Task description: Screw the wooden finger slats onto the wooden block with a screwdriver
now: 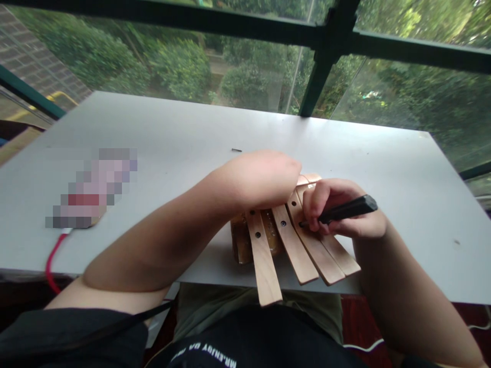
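Note:
My right hand (337,207) is closed around a screwdriver with a black handle (351,208). Its tip points left and meets a dark spot on one of several pale wooden slats (316,255). The slats fan out toward me, with dark screws or holes in their faces. Beneath them lies a brown, shiny block (241,243). Bent over the far ends of the slats is my left hand (278,174), its back toward me. Its fingers are hidden, so whether they grip the slats cannot be seen.
A small screw (237,150) lies on the white table (172,133) beyond my left wrist. To the left, a blurred-out phone-like object (94,186) has a red cable (51,260) running off the table's front edge. Green-framed windows stand along the far side.

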The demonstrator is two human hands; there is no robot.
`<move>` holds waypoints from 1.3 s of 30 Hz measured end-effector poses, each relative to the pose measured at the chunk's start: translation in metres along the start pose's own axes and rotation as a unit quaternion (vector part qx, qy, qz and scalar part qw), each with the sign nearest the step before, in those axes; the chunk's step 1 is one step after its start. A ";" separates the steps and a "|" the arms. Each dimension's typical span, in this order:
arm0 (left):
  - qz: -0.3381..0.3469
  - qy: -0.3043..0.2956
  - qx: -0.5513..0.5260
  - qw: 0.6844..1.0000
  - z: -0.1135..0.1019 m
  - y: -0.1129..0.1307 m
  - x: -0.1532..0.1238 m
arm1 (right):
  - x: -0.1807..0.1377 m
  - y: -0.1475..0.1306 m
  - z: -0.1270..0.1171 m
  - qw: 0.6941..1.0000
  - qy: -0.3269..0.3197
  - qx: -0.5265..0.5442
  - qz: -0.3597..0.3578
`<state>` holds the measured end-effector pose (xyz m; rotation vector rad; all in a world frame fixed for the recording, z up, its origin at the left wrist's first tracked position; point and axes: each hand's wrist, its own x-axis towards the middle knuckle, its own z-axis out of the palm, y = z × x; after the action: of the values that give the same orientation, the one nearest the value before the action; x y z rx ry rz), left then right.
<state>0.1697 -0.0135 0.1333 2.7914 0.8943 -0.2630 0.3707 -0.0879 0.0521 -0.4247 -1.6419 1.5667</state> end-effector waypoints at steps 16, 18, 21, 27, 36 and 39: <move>0.008 0.001 -0.004 1.000 0.003 -0.003 0.001 | 0.005 -0.009 0.004 0.995 0.009 -0.093 -0.030; -0.001 -0.006 -0.003 1.000 0.002 -0.002 0.001 | 0.004 -0.007 0.005 0.996 0.039 -0.080 -0.016; -0.009 -0.009 -0.004 1.000 0.002 -0.001 0.001 | 0.002 -0.003 0.006 0.995 0.063 -0.079 -0.008; 0.002 0.001 -0.017 1.000 0.003 -0.003 0.000 | 0.003 0.002 0.003 0.994 0.063 -0.082 -0.021; 0.019 -0.005 -0.041 0.999 0.002 -0.005 0.000 | 0.004 0.001 0.003 0.999 0.013 -0.036 -0.020; 0.022 -0.010 -0.048 0.999 0.002 -0.007 -0.001 | 0.005 0.000 0.004 0.999 0.018 -0.036 -0.024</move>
<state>0.1650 -0.0090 0.1311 2.7116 0.8171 -0.2345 0.3648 -0.0871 0.0542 -0.4448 -1.6729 1.4595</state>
